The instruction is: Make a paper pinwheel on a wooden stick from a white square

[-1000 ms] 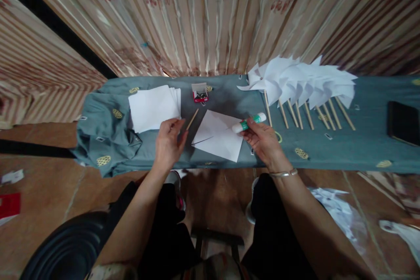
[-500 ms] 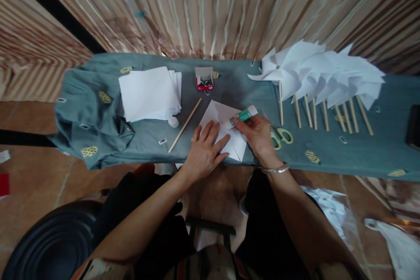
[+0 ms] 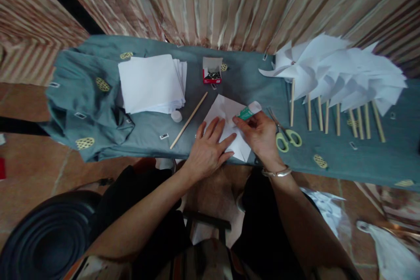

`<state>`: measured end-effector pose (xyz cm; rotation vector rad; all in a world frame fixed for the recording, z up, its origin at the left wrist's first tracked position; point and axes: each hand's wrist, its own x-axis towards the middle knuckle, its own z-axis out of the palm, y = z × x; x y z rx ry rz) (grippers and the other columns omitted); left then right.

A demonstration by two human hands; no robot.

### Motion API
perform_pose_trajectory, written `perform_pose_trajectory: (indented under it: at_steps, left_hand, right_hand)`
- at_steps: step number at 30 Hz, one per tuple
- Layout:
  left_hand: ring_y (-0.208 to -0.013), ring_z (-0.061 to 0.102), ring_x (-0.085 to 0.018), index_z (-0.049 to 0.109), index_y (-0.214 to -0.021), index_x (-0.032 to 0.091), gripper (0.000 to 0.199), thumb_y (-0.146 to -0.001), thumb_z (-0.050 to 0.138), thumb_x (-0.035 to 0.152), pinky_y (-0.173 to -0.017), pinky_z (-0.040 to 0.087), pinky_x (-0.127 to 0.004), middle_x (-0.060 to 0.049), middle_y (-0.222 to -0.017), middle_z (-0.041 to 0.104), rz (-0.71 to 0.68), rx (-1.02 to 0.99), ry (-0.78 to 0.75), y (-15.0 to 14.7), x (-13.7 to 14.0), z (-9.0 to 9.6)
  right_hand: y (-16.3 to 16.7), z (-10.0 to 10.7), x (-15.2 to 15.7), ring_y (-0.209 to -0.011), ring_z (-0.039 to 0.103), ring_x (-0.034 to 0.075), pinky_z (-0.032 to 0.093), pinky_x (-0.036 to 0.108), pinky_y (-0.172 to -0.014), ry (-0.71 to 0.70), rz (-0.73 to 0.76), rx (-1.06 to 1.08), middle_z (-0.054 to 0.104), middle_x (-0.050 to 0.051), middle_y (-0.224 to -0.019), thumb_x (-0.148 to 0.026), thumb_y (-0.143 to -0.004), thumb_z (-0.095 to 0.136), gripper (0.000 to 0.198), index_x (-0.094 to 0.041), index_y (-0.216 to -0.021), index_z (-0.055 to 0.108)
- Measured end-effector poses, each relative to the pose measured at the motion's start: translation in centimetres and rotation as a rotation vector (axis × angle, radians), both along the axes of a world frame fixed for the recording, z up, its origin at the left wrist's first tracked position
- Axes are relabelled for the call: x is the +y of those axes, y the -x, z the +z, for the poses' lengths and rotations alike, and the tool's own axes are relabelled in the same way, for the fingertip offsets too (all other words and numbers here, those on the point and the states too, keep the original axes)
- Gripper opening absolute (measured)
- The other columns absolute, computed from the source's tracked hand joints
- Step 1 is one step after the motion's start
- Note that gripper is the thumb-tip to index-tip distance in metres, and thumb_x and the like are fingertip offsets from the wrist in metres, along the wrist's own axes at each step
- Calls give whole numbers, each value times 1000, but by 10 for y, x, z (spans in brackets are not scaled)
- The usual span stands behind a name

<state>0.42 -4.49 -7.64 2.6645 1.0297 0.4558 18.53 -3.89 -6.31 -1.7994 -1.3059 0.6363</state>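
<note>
My left hand [image 3: 210, 148] lies with spread fingers on a white sheet of paper [image 3: 226, 107], pressing it to the cloth. The sheet shows cut or folded lines near its front corner. In my right hand [image 3: 260, 135] is a green and white glue stick [image 3: 250, 110], tilted, its lower end down at the paper. Fingers hide whether that tip touches. Just right of this hand lie green-handled scissors [image 3: 288, 139]. To the left of the sheet rest a thin wooden stick [image 3: 188, 120] and a round white cap [image 3: 176, 116].
A stack of white paper [image 3: 147, 83] sits at the left on the green tablecloth [image 3: 157, 129]. Behind my sheet stands a small red box [image 3: 212, 72] of metal pieces. Several paper pinwheels [image 3: 331, 68] on sticks lie overlapping at the right. A black round stool [image 3: 49, 236] is at lower left.
The glue stick has shifted slightly over the paper in my right hand. My left hand keeps its place on the sheet. The whole view has moved a little.
</note>
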Motion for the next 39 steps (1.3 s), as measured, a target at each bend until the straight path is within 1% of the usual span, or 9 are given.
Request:
perform_pose_trajectory:
  at_steps: [3, 9, 14, 22, 26, 32, 39]
  left_hand:
    - [-143, 31, -36, 52, -135, 26, 52, -90, 52, 51, -111, 27, -61, -18, -152, 39, 4, 15, 1, -1, 0, 2]
    - [-144, 29, -36, 54, -134, 25, 51, -89, 54, 50, -111, 27, -62, -18, -155, 34, 7, -3, 27, -2, 0, 3]
    - [-144, 29, -37, 54, -134, 25, 53, -89, 55, 51, -110, 28, -63, -20, -153, 36, 2, 1, 28, -2, 0, 3]
    - [-143, 30, -37, 54, -133, 25, 51, -89, 55, 50, -111, 27, -62, -19, -154, 36, 3, -4, 37, -2, 0, 4]
    - [-143, 30, -37, 53, -134, 25, 53, -88, 57, 50, -111, 27, -62, -19, -153, 37, 5, 4, 27, -2, 0, 4]
    - [-143, 30, -36, 54, -132, 26, 51, -88, 56, 50, -111, 28, -62, -17, -154, 37, 13, 8, 11, -3, 0, 2]
    - [-144, 29, -36, 57, -127, 24, 46, -90, 54, 50, -112, 25, -61, -18, -154, 36, 8, 8, 14, -3, 0, 1]
  right_hand:
    - [2, 4, 0, -60, 61, 17, 46, 30, -60, -19, 7, -31, 66, 0, -66, -48, -75, 70, 29, -21, -78, 62]
    - [3, 2, 0, -67, 65, 20, 51, 33, -66, -17, 49, -36, 69, 1, -71, -49, -77, 69, 29, -21, -80, 63]
    - [6, 3, -2, -70, 67, 21, 52, 35, -69, -34, 76, -73, 70, 3, -73, -48, -78, 68, 28, -21, -81, 64]
    - [5, 3, -4, -73, 68, 21, 53, 36, -71, -29, 122, -92, 72, 3, -78, -46, -80, 68, 26, -21, -88, 66]
    - [7, 7, -6, -76, 68, 22, 53, 36, -73, -37, 165, -94, 72, 4, -83, -43, -81, 67, 25, -21, -91, 66]
    - [10, 15, -6, -76, 67, 21, 52, 36, -73, -45, 227, -125, 72, 5, -85, -40, -83, 65, 21, -21, -91, 66]
    - [9, 18, -10, -75, 67, 20, 51, 34, -71, -40, 252, -142, 71, 4, -83, -39, -83, 65, 19, -20, -88, 65]
